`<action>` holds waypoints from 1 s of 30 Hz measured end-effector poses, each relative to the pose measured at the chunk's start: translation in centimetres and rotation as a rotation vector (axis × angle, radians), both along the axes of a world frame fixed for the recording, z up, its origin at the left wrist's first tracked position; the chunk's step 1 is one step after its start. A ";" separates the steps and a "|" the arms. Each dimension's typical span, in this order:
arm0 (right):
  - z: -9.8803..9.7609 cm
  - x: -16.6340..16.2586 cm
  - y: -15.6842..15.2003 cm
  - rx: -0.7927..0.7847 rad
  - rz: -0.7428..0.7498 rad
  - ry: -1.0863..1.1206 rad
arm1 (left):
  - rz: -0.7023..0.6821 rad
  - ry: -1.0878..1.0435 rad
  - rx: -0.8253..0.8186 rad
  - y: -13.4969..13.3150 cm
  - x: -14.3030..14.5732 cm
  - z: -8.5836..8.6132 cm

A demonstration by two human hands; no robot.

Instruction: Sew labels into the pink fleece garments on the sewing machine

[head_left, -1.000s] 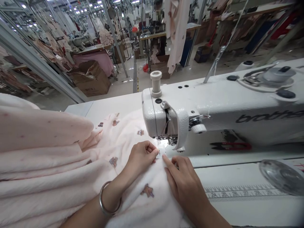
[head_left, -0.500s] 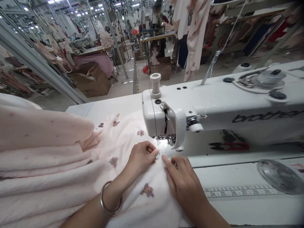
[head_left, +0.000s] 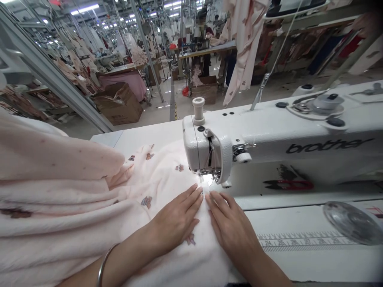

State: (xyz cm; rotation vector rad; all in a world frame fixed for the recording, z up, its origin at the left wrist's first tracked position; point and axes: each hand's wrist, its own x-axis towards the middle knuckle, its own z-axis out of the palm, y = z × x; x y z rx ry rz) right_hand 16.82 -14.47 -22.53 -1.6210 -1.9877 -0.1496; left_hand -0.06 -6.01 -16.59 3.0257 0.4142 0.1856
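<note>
Pale pink plush fabric point(head_left: 167, 187) printed with small bears runs across the table and under the head of a white sewing machine point(head_left: 206, 149). My left hand point(head_left: 178, 219) lies flat on the fabric, fingers stretched toward the needle area. On the fabric's right edge rests my right hand point(head_left: 229, 219), its fingers extended and pressing down. A small white label point(head_left: 203, 192) shows between the fingertips of both hands, just in front of the presser foot; most of it is covered. Neither hand grips anything.
Red-handled thread snips point(head_left: 289, 184) lie under the machine arm. A ruler scale point(head_left: 302, 240) and a clear round dish point(head_left: 350, 221) are at the right. Bunched fabric point(head_left: 54, 191) piles up at the left. Beyond the table stand a cardboard box point(head_left: 119, 105) and a person at another station.
My left hand has let go of the label it was pinching and flattened onto the fabric. My right fingers have straightened beside it. The view has shifted slightly.
</note>
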 end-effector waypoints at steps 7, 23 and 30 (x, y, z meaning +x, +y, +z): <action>-0.5 -0.2 -0.4 -0.032 -0.045 -0.058 | -0.016 0.044 -0.021 0.4 -0.3 -1.2; 0.2 0.0 1.3 -0.030 -0.062 -0.129 | -0.049 0.002 0.010 2.2 -0.6 -1.8; 0.0 0.0 2.2 -0.034 -0.084 -0.141 | -0.044 -0.060 -0.023 3.3 -0.7 -2.1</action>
